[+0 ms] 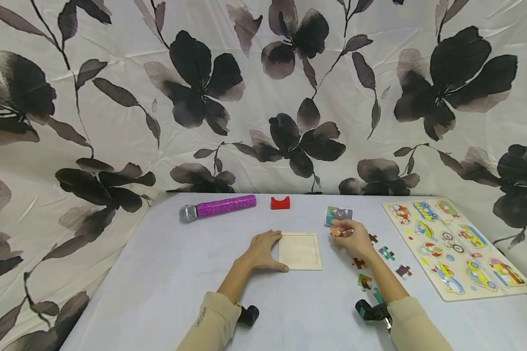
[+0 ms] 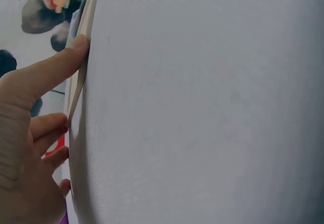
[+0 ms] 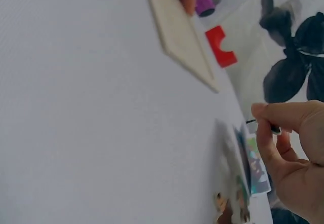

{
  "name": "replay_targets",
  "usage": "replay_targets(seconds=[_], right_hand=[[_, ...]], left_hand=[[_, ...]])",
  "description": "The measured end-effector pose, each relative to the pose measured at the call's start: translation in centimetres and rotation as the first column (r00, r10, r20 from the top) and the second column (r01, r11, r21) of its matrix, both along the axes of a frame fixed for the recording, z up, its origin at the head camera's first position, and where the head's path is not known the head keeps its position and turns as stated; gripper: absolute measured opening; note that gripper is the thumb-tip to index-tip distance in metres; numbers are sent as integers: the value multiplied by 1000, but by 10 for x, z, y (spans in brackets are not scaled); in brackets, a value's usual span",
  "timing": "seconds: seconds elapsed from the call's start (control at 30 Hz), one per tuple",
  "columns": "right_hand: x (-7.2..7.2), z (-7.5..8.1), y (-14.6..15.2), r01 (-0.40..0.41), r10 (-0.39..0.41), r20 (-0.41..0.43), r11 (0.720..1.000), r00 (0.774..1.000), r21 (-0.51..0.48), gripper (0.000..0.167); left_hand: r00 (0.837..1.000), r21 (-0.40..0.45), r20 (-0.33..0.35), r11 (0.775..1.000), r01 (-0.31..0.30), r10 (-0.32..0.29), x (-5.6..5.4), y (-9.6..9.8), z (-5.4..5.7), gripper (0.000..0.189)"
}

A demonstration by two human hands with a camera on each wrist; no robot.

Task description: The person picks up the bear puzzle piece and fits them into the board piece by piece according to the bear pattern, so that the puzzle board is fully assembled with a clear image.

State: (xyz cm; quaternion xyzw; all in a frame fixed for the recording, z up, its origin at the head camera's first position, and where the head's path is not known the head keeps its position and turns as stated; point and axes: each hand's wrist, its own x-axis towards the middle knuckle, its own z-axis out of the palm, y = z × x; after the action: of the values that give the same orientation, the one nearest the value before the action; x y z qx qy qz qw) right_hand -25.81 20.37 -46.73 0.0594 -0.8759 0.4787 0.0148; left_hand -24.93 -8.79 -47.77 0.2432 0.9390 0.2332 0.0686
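Note:
My left hand [image 1: 261, 250] rests against the left side of a square, pale wooden puzzle tray [image 1: 300, 251], thumb by its near corner and fingertips by its far corner. In the left wrist view the thumb [image 2: 66, 62] presses along the tray's edge. Off the tray's right side, my right hand [image 1: 356, 239] pinches a small orange jigsaw puzzle piece [image 1: 335, 232] between thumb and fingertips. A small picture card [image 1: 337, 213] lies just beyond that hand, partly overlapped by it. Several loose jigsaw pieces [image 1: 386, 253] are scattered beneath and beside the right forearm.
A board of vehicle shapes [image 1: 456, 248] lies at the right. Toward the back are a glittery purple microphone [image 1: 224, 205] and a red notched block [image 1: 280, 203]. Behind the white table [image 1: 167, 273] hangs a floral cloth [image 1: 254, 97].

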Motion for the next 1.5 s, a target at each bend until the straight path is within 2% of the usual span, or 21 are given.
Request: replay_targets(seconds=[0.17, 0.37, 0.5, 0.6, 0.67, 0.73, 0.87, 0.93, 1.03, 1.1, 1.27, 1.33, 1.5], right_hand=[[0, 12, -4, 48, -40, 49, 981, 998, -186, 43], [-4, 23, -13, 108, -88, 72, 926, 994, -362, 43], [-4, 27, -18, 124, -77, 113, 852, 991, -509, 39], [-4, 29, -21, 132, -51, 146, 771, 988, -623, 35], [-3, 30, -23, 141, -46, 160, 746, 986, -651, 32], [-3, 30, -24, 156, -55, 173, 747, 983, -646, 30], [-3, 29, -26, 178, -79, 188, 778, 979, -602, 28], [-3, 29, -27, 172, -72, 186, 773, 980, -611, 26], [-2, 29, -28, 154, -48, 177, 746, 983, -648, 29], [-1, 28, -30, 130, -28, 161, 736, 987, -665, 32], [3, 27, -33, 18, 70, 106, 743, 992, -669, 42], [4, 27, -35, -17, 96, 85, 755, 992, -656, 42], [5, 26, -41, -50, 96, 41, 786, 995, -616, 38]], left_hand=[[1000, 8, 2, 1000, -7, 7, 0, 0, -1, 97], [1000, 31, 15, 999, -13, 13, -2, 0, -2, 97], [1000, 30, 21, 999, -19, 18, -1, 0, -2, 97], [1000, 36, 19, 999, -21, 20, -1, -1, -3, 97], [1000, 40, 18, 999, -23, 22, 0, -1, -3, 97], [1000, 46, 17, 999, -24, 23, 0, -1, -2, 97], [999, 53, 19, 998, -27, 26, -1, -2, -2, 98], [999, 56, 18, 998, -27, 26, -2, -1, -2, 98], [999, 61, 20, 998, -26, 25, -3, -1, -3, 97], [1000, 60, 20, 998, -25, 24, -3, -1, -4, 97], [1000, 64, 15, 998, -26, 25, -2, -2, -6, 97], [1000, 69, 13, 997, -27, 26, -2, -2, -6, 97], [1000, 76, 12, 997, -28, 27, -2, -3, -6, 97]])
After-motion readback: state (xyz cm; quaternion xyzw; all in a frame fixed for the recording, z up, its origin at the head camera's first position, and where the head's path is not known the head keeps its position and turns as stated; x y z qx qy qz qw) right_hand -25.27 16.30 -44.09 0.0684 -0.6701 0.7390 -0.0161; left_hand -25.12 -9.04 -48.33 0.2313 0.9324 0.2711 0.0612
